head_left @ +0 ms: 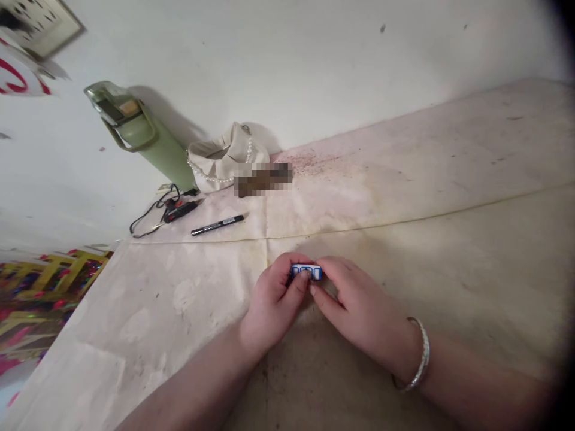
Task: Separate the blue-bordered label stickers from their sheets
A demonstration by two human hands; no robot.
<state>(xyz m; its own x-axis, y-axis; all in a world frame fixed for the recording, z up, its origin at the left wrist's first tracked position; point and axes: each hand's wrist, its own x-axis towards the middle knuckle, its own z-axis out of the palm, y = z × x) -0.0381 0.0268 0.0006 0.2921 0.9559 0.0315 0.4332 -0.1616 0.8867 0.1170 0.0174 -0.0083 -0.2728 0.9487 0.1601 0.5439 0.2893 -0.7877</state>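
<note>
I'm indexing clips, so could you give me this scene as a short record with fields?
Left hand: holds a small blue-and-white object
Right hand: at the object's right end; whether it grips is unclear
Right wrist: silver-coloured bangle
Surface: table with a pale, stained covering
Farther back: black pen, black corded tool, green bottle, cream bag

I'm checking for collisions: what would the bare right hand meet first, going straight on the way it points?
Likely the small blue-and-white rectangular object just ahead of the right hand, then the bare left hand holding it. Depth, and whether right hand and object already touch, are unclear.
</note>
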